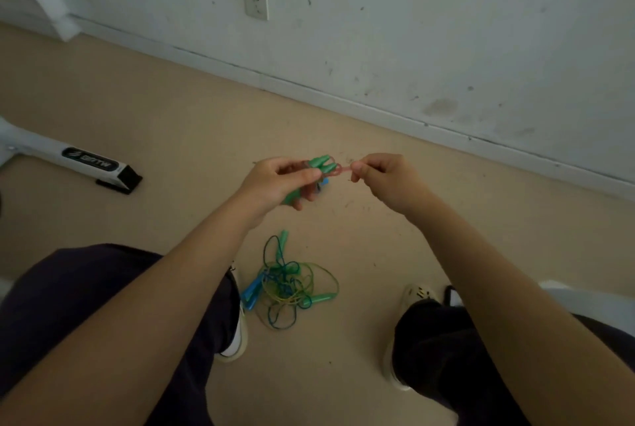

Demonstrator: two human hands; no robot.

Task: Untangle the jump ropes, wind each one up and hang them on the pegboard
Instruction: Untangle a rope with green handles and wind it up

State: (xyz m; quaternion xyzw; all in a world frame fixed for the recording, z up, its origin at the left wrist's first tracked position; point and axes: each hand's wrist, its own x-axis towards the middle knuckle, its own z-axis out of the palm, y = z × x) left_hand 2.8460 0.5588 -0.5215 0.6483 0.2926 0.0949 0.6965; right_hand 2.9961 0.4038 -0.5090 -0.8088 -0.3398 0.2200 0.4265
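Winding nears done: your left hand (275, 181) grips green plastic handles (318, 164), right hand (381, 178) pinches thin pink cord (340, 169); tangled blue, green and yellow ropes (292, 284) wait below.

Looked like a bare spare room in a home or small gym, pretty worn. The floor (144, 106) was plain beige vinyl, scattered with bits of dirt near the white skirting board (378, 113). The white wall (429, 13) was scuffed and stained all over, with one wall socket (256, 3) set low. A white branded foot of some exercise equipment (87, 162) sat on the floor at left.
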